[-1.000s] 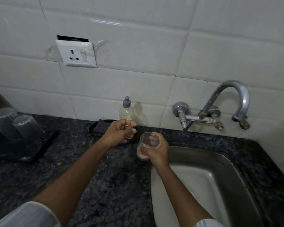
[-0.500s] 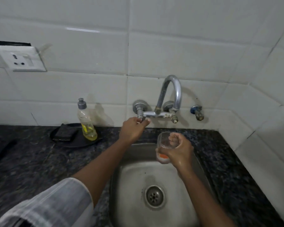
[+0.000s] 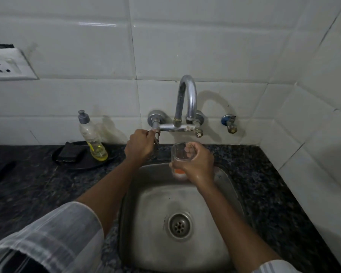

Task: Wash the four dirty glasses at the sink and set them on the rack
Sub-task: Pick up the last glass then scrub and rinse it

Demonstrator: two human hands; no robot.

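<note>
Since no water is running from the tap (image 3: 186, 99) yet, I'd say this is early going: one glass (image 3: 179, 154) in hand, not rinsed, and no rack or other glasses visible from the head camera. Left hand (image 3: 139, 144) is curled round the tap handle (image 3: 156, 134), probably about to turn it. Right hand (image 3: 195, 164) is wrapped round the glass, holding it upright over the back edge of the sink (image 3: 232, 186), just under the spout. It's clear glass with some orange stuff near the bottom.
</note>
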